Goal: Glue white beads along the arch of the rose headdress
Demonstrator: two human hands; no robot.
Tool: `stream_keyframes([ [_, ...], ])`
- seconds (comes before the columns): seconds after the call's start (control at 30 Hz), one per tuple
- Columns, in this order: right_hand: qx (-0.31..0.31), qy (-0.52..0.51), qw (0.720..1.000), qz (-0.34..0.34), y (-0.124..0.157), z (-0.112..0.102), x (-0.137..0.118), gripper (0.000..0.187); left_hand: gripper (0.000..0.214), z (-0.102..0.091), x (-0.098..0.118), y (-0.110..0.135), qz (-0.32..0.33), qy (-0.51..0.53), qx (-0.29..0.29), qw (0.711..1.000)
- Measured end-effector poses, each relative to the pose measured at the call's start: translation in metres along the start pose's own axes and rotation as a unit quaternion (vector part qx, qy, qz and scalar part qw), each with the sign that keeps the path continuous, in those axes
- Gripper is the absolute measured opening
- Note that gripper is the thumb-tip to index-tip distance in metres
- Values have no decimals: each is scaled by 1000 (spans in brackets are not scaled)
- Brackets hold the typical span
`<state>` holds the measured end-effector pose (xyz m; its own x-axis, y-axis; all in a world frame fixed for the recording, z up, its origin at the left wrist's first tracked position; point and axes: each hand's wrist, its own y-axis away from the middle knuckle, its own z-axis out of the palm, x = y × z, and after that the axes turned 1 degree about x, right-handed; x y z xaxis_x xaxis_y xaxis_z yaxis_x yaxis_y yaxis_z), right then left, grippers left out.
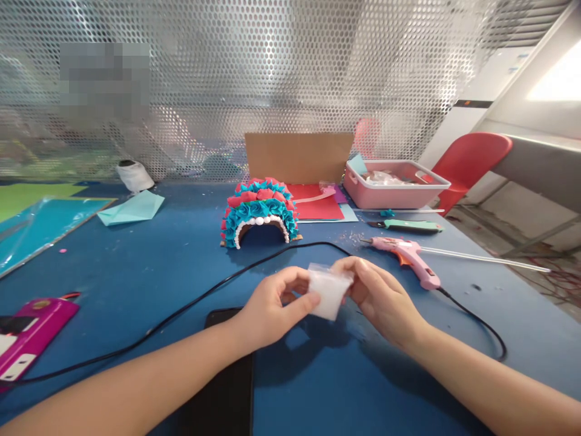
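Between my two hands is a small clear plastic bag (327, 293) with white contents too small to make out. My left hand (276, 306) pinches its left side between thumb and fingers. At its upper right edge, the fingers of my right hand (379, 297) close on the plastic. Beyond them stands an arch (261, 209) covered in teal and red paper flowers, its front opening edged with white beads. A pink glue gun (411, 254) lies to the right of my right hand, with a clear glue stick out of its back.
A black cord (218, 284) crosses the blue table behind my hands. A dark phone (227, 381) lies under my left forearm. A green cutter (408, 226), pink basket (394, 191), red paper (318, 203), cardboard (299, 157) and magenta device (40, 333) surround the work area.
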<state>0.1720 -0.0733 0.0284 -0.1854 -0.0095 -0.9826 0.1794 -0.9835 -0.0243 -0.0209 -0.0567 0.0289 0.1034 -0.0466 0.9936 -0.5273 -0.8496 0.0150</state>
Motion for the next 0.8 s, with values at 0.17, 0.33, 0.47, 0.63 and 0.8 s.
stream_keyframes([
  [0.17, -23, 56, 998, 37, 1, 3, -2, 32, 32, 1, -4, -2, -37, 101, 22, 994],
  [0.33, -3, 64, 997, 37, 0, 2, 0, 28, 35, 0, 0, -1, -49, 88, 30, 994],
  [0.47, 0, 56, 997, 50, 1, 2, 2, 30, 38, -2, -2, -2, -63, 57, 48, 995],
  [0.63, -4, 40, 998, 51, 1, 4, 1, 25, 33, -1, -4, 0, -64, 37, 47, 996],
  [0.8, -4, 30, 999, 41, 4, 5, 1, 27, 30, -1, -5, 0, -85, 50, 37, 994],
])
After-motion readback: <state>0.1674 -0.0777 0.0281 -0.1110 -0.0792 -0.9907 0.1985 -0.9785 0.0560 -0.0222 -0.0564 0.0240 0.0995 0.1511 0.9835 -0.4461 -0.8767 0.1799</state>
